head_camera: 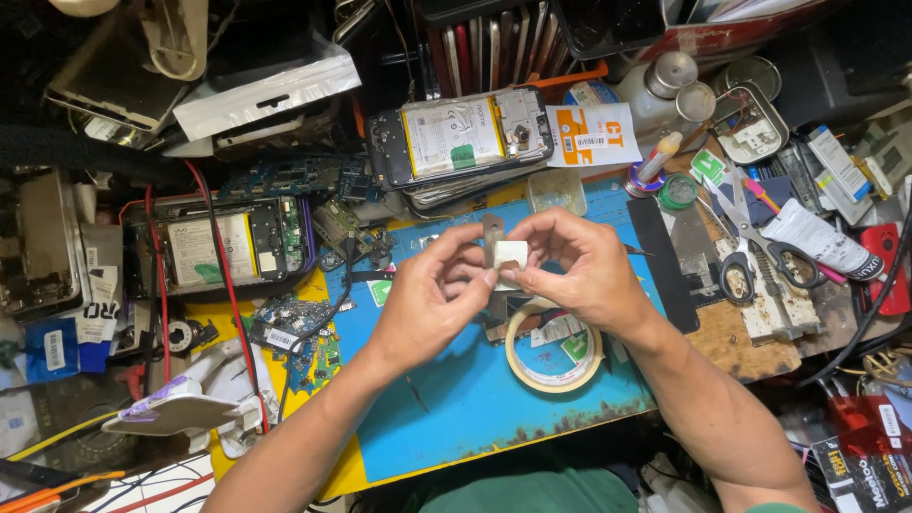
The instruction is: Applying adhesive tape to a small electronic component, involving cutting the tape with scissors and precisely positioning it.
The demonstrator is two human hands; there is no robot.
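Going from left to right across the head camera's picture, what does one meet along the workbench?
Opened phone with red wires → left hand → small white piece pinched by both hands → right hand → scissors.

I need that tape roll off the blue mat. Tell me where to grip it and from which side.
Take the tape roll by its near rim, the part facing the person, coming from above with one finger inside the open centre and the thumb outside. It lies flat on the blue mat, and the right hand hangs over its far edge, so the near side is probably the free way in.
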